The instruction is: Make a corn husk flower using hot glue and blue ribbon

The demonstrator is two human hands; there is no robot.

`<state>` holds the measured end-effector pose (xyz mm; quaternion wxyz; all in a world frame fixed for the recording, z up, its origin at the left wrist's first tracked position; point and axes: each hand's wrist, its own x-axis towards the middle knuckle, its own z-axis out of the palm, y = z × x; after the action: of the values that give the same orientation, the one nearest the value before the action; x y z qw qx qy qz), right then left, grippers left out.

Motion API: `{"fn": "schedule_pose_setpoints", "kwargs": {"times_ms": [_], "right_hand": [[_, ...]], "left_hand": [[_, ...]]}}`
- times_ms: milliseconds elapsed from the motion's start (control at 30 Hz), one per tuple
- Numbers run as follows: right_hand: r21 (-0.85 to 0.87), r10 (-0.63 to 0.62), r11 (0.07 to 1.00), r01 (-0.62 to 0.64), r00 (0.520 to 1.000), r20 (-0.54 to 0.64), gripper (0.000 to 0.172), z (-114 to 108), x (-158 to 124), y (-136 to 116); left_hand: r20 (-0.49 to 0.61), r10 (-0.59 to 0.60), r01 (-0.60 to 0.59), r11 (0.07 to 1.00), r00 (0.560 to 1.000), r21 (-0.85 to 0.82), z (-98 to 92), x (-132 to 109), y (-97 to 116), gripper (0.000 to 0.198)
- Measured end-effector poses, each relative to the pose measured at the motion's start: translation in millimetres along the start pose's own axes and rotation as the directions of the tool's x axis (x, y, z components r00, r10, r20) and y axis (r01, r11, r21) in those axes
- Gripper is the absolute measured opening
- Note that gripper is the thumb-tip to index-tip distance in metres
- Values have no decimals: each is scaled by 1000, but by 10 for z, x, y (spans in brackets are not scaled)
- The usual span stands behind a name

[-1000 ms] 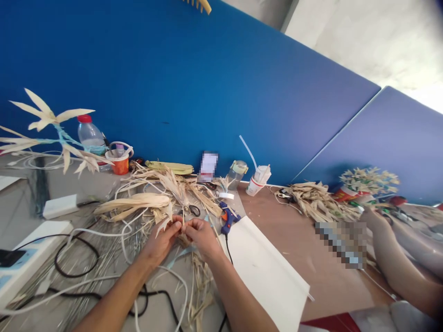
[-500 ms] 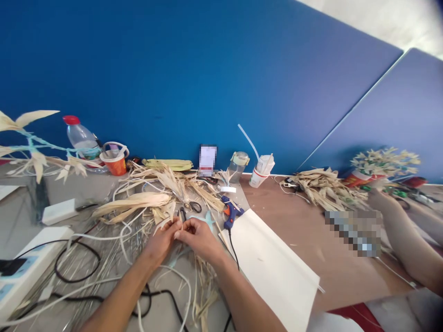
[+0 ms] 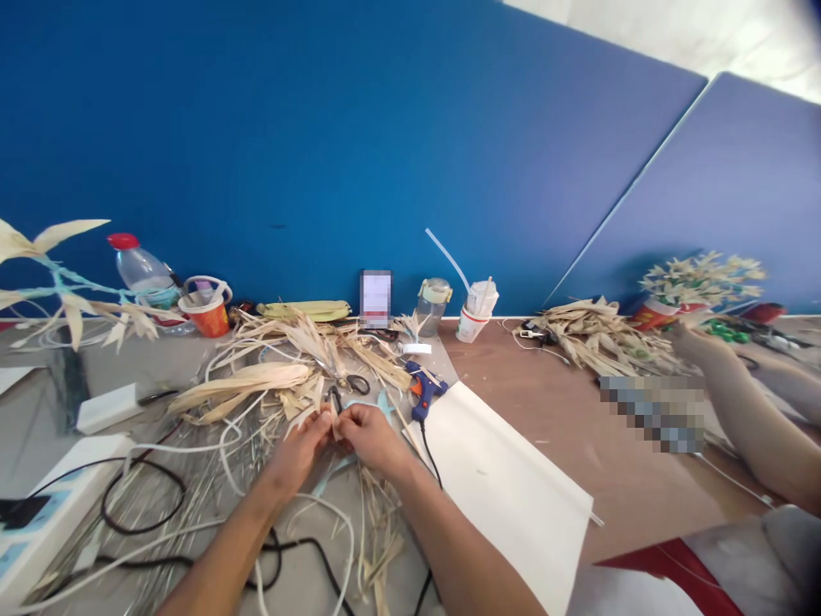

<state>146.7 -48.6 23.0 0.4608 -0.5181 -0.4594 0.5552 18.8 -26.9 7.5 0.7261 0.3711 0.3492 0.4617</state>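
Though mostly hidden, a pale piece (image 3: 335, 424), long axis unclear, pinched by left hand (image 3: 301, 447) and right hand (image 3: 372, 438)

Both forearms (image 3: 234, 535) are bare and narrow toward the wrists (image 3: 405, 470).

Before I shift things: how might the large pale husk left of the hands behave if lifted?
The pale husk is probably light, since its layers look thin and papery. It may crack if squeezed, looking dry and creased. It might catch the white cable lying close by.

Head-worn view, forward and down
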Motion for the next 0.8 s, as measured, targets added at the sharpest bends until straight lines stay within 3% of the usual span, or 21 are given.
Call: {"fn": "schedule_pose_setpoints", "kwargs": {"times_ms": [100,167,367,533,667,800], "right_hand": [[-193,-122,976,103,989,-88,13,40,-17,33],[-203,-154,970,134,984,-88,13,50,-28,44],[25,-110,994,110,994,-9,17,34,-41,14],[215,-65,975,62,998,4,14,38,-46,-23],[245,-31,969,23,999,28,13,29,-31,-15],[147,-66,987,66,998,-6,15,15,-17,-23]], "left_hand": [[88,-24,23,1000,996,14,8,-7,5,23],[77,-40,40,999,996,-4,27,-12,40,22],[-31,-45,42,996,999,-80,73,-19,110,26],[-37,-44,42,997,998,-62,91,-33,120,29],[-69,47,-50,998,997,-44,93,-21,117,30],[-87,90,-86,995,992,50,51,6,46,28]]}}
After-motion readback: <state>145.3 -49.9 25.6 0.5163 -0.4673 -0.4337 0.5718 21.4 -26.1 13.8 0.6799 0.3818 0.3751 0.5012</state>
